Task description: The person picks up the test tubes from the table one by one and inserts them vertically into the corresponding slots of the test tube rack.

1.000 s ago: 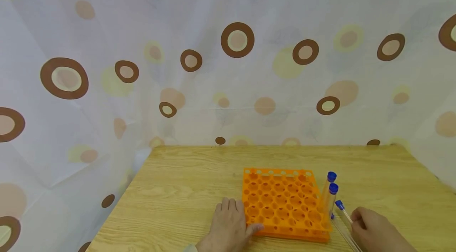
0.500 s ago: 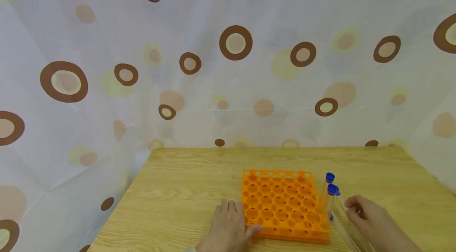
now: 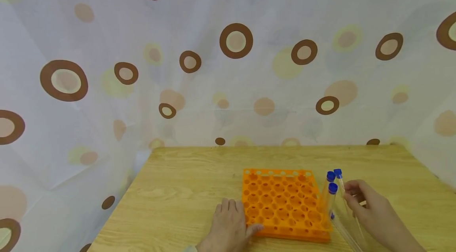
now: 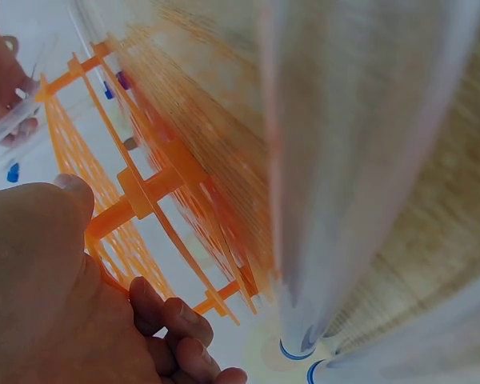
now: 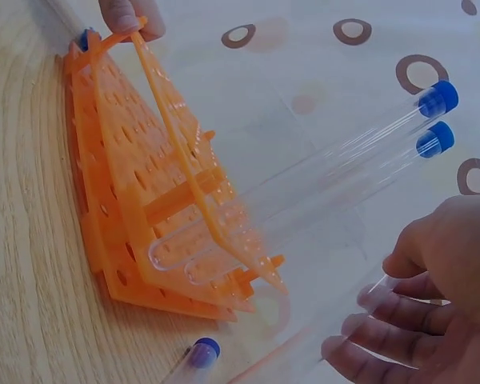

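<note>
- head view: our left hand [image 3: 228, 222] gripped the orange rack [image 3: 275, 207] by its left side
- right of it, our right hand [image 3: 373, 209] pinched a tilted blue-capped tube [image 3: 341, 182]

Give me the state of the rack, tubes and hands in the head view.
Orange rack: standing on the table.
Near racked tube: capped, standing.
Far racked tube: capped, standing.
Hand-held tube: capped, tilted.
Loose tube: capped, lying beside the rack.
Left hand: holding the rack's left side.
Right hand: pinching the hand-held tube.
</note>
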{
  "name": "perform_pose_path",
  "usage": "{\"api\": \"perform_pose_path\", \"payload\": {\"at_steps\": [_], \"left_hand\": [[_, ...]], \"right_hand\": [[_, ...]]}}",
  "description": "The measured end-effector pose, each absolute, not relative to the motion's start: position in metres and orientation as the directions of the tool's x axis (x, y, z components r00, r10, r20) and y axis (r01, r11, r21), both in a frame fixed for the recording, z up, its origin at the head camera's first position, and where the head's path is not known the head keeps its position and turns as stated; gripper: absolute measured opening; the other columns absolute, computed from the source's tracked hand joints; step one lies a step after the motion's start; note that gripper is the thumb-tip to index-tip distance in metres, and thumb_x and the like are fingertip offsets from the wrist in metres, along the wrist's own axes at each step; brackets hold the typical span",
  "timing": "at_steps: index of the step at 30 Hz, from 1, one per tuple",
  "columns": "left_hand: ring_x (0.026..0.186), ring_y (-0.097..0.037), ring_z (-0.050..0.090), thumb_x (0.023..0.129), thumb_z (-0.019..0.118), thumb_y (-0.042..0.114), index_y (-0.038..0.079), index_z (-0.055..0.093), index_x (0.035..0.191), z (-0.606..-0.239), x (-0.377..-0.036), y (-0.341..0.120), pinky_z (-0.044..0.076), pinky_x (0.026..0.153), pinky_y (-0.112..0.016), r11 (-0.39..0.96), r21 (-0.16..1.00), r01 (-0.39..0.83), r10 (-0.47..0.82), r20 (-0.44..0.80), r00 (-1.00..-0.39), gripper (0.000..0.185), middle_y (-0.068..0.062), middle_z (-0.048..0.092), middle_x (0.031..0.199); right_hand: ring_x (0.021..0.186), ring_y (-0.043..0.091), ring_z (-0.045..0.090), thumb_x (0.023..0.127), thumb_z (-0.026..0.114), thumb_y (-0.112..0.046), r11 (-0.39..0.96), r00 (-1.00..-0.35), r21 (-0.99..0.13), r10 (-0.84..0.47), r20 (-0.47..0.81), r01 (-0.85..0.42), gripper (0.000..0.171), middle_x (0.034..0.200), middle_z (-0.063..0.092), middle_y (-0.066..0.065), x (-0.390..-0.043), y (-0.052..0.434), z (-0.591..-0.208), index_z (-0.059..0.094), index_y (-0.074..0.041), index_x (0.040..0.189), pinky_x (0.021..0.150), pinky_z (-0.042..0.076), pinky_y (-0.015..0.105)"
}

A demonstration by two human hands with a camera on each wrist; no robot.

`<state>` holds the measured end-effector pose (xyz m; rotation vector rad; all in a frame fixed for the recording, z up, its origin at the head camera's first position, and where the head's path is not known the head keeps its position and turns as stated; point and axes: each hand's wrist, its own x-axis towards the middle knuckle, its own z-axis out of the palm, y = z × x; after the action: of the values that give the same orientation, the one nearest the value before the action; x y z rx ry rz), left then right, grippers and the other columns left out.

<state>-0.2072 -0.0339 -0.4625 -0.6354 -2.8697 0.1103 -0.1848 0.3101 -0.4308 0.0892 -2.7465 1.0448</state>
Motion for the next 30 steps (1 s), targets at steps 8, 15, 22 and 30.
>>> {"api": "perform_pose_path", "payload": {"at_steps": [8,15,22,30], "left_hand": [[0.069,-0.018,0.032,0.089,0.029,0.079,0.010,0.048,0.086,-0.463,-0.208,-0.035,0.029,0.065,-0.027,0.905,-0.127,0.406,0.424,0.183,-0.887,0.072,-0.003,0.046,0.075],[0.070,-0.019,0.034,0.089,0.028,0.080,0.009,0.049,0.087,-0.462,-0.208,-0.035,0.031,0.066,-0.028,0.906,-0.126,0.405,0.422,0.168,-0.891,0.073,-0.004,0.048,0.077],[0.070,-0.018,0.033,0.089,0.028,0.080,0.010,0.048,0.086,-0.462,-0.208,-0.035,0.029,0.065,-0.027,0.905,-0.126,0.406,0.423,0.160,-0.892,0.073,-0.003,0.046,0.076],[0.071,-0.018,0.034,0.088,0.027,0.080,0.010,0.048,0.087,-0.463,-0.209,-0.034,0.030,0.065,-0.027,0.906,-0.128,0.404,0.420,0.153,-0.894,0.073,-0.004,0.048,0.078]], "right_hand": [[0.083,-0.003,0.054,0.104,0.048,-0.011,0.679,-0.906,-0.668,0.010,0.422,-0.304,0.020,0.103,0.058,-0.005,-0.186,0.299,-0.426,0.049,-0.002,0.122,0.065,0.052,0.019],[0.091,-0.001,0.057,0.103,0.046,-0.003,0.582,-0.809,-0.665,0.019,0.587,-0.468,0.019,0.109,0.056,-0.010,-0.187,0.289,-0.411,0.047,-0.002,0.122,0.077,0.048,0.007],[0.100,-0.007,0.059,0.101,0.048,0.002,0.533,-0.782,-0.675,0.041,0.622,-0.510,0.020,0.110,0.059,-0.006,-0.192,0.280,-0.408,0.047,0.004,0.121,0.082,0.049,0.008],[0.105,-0.014,0.055,0.102,0.048,0.000,0.541,-0.811,-0.691,0.029,0.584,-0.479,0.019,0.111,0.058,-0.018,-0.200,0.280,-0.413,0.048,0.001,0.121,0.082,0.047,0.005]]}}
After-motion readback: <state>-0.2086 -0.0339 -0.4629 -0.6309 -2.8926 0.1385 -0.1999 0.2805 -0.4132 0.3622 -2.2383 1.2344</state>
